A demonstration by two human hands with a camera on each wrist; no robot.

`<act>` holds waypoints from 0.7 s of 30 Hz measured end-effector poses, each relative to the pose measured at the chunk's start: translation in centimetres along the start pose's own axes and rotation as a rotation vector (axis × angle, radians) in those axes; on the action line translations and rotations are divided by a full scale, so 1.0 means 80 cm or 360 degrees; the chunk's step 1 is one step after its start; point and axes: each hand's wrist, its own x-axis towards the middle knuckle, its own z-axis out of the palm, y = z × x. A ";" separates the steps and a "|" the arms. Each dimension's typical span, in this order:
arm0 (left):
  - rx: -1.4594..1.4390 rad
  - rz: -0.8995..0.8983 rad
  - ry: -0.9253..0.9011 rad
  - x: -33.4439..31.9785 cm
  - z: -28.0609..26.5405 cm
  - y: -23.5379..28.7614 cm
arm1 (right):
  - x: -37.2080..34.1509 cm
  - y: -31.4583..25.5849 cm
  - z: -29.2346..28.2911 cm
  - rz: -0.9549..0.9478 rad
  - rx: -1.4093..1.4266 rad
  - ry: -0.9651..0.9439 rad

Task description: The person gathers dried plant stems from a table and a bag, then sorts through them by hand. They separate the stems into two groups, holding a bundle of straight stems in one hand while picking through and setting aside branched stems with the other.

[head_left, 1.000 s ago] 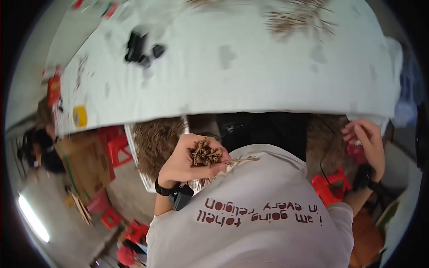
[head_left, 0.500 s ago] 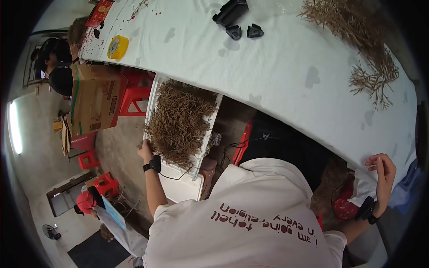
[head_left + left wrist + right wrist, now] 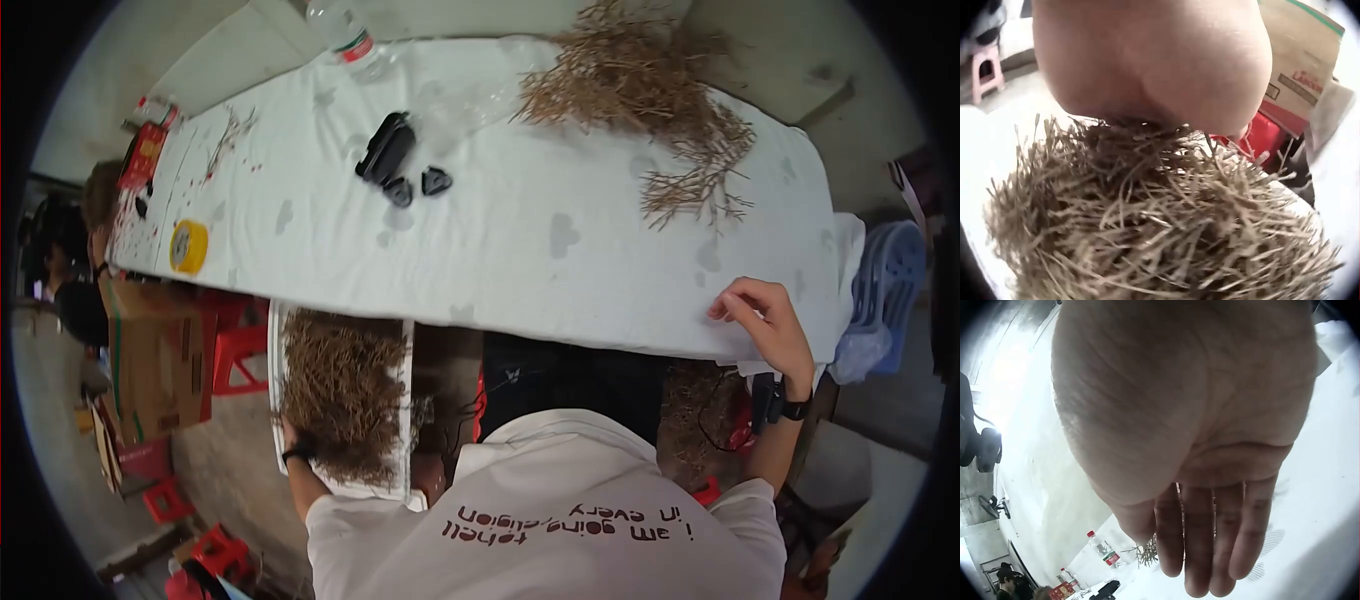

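Observation:
My left hand (image 3: 291, 438) is at the near left edge of a white box (image 3: 408, 395) heaped with dry brown twigs (image 3: 345, 385). In the left wrist view the heel of the left palm (image 3: 1154, 62) comes right down to the twigs (image 3: 1166, 219); its fingers are hidden, and I cannot tell whether they grip any. My right hand (image 3: 760, 315) hovers at the table's near right edge, its fingers relaxed. Seen from the right wrist, that palm (image 3: 1204, 444) faces the camera with the fingers extended and holding nothing.
On the white-covered table (image 3: 480, 250) lie a twig pile (image 3: 640, 85), black plastic pieces (image 3: 387, 148), yellow tape (image 3: 188, 246) and a clear bottle (image 3: 345, 35). A cardboard box (image 3: 155, 360) and red stool (image 3: 240, 355) stand left, blue chairs (image 3: 888, 265) right.
My left hand, which gripped a bundle of twigs before my chest, has moved left to the box of twigs. The head view has swung left and back. The right hand stays near the table edge.

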 end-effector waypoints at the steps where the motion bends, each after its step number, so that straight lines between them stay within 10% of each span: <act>1: 0.0311 0.0047 0.0661 0.004 -0.009 -0.004 | 0.001 0.001 -0.001 0.0003 0.0007 0.0000; 3: 0.0948 0.0180 0.1987 0.002 -0.007 -0.020 | 0.004 0.003 0.004 0.0018 0.0028 -0.0012; 5: 0.1535 0.0626 0.2474 0.018 0.006 -0.039 | 0.010 0.001 0.006 0.0019 -0.0012 0.0056; 10: 0.0521 0.0842 0.1550 -0.032 0.012 -0.019 | 0.042 0.019 -0.037 0.0135 -0.0057 0.0435; 12: 0.1471 0.1041 0.2780 -0.045 0.030 -0.015 | 0.071 0.045 -0.062 0.0105 -0.0232 0.0514; 16: 0.2069 0.1113 0.3063 -0.046 0.095 0.009 | 0.100 0.032 -0.067 -0.0317 -0.0577 0.0589; 21: 0.3028 0.2027 0.2324 0.063 0.356 -0.010 | 0.145 0.023 -0.045 -0.1012 -0.1133 0.0546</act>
